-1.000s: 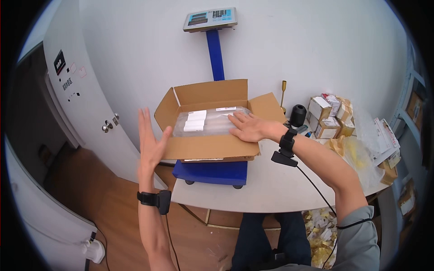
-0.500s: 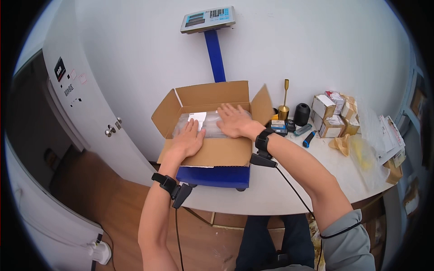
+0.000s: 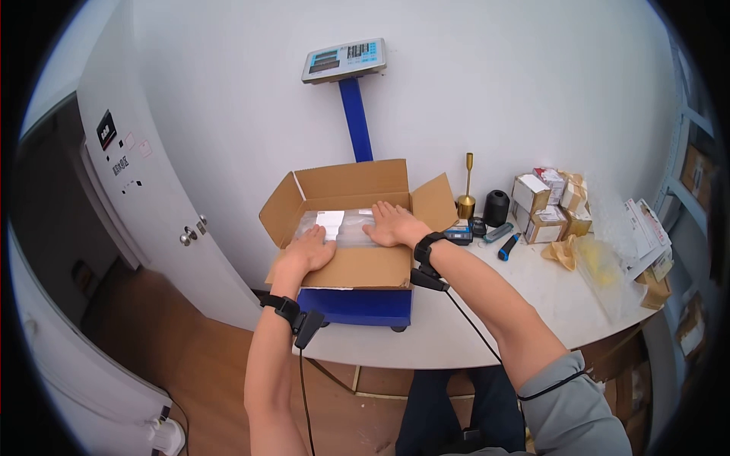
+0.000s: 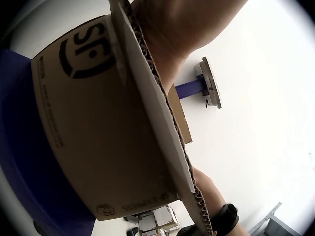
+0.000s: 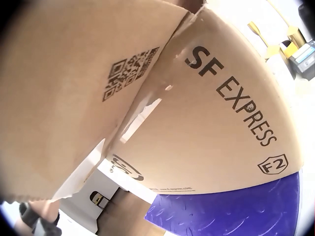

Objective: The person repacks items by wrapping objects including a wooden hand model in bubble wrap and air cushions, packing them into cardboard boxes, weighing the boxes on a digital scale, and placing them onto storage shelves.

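An open cardboard box point(image 3: 372, 272) with SF Express print sits on the blue platform scale point(image 3: 353, 308), its flaps spread. Inside lies a package in clear plastic wrap point(image 3: 351, 237) with a white paper label point(image 3: 329, 222) on top. My left hand point(image 3: 308, 252) reaches over the front flap, fingers extended onto the package's left part near the label. Flat and palm down, my right hand point(image 3: 391, 226) rests on the package's right part. In the left wrist view, the box's printed side point(image 4: 113, 132) and flap edge hide most of the left hand; the right wrist view shows mainly cardboard.
The scale's display point(image 3: 344, 61) stands on a blue post behind the box. To the right are a gold candlestick point(image 3: 467, 199), a black bottle-like object point(image 3: 496, 207), a blue-black cutter point(image 3: 509, 247) and stacked small cartons point(image 3: 549, 201). A door point(image 3: 163, 175) stands at left.
My left hand has come from the air left of the box onto the package. The right hand stays on the package. The right flap tipped upright, then leaned outward again.
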{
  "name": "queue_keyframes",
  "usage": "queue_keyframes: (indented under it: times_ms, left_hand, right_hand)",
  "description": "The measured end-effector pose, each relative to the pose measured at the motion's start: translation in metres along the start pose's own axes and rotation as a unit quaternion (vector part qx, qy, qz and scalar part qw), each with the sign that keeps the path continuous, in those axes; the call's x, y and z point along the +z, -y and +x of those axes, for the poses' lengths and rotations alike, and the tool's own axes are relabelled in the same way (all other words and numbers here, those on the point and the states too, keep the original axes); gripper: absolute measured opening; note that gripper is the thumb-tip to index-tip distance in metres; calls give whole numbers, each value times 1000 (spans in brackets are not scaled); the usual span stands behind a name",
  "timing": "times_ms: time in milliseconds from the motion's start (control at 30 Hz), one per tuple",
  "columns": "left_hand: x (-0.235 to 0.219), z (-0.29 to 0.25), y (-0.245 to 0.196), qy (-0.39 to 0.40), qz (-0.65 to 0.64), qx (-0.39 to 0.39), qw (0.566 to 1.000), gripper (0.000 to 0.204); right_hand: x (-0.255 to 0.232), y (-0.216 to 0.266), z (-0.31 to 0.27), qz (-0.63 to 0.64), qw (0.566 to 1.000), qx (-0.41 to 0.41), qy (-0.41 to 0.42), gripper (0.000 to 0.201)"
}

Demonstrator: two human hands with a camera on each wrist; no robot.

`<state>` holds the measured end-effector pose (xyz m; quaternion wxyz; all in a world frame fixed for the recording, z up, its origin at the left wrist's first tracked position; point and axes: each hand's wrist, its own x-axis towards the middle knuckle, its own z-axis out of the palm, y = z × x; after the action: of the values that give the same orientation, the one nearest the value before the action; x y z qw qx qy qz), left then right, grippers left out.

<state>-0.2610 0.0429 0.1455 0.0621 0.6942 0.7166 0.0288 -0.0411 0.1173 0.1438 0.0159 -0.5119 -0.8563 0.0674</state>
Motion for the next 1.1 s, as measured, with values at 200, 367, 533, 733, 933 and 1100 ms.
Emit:
queue_keyframes:
  times_ms: [200, 367, 533, 733, 933, 1100]
  left_hand:
    - [2, -21, -5, -52, -10, 2, 999, 75]
    - [10, -16, -5, -67, -15, 3, 998, 75]
    - [9, -19, -7, -84, -8, 0, 996, 74]
    - [11, -26, -9, -106, -19, -3, 994, 72]
    - [17, -21, -6, -122, -29, 0, 992, 70]
    - [19, -22, -7, -127, -27, 1, 992, 69]
  right_hand:
    - [-39, 3, -82, -22, 950, -101, -294, 78]
    - [-84, -59, -114, 63, 961, 33, -267, 64]
    - [-128, -55, -81, 148, 988, -8, -50, 46]
    - [-98, -84, 6, 9, 976, -141, -165, 54]
    - [-95, -88, 15, 262, 951, -71, -150, 71]
    - [-87, -110, 38, 390, 918, -41, -59, 76]
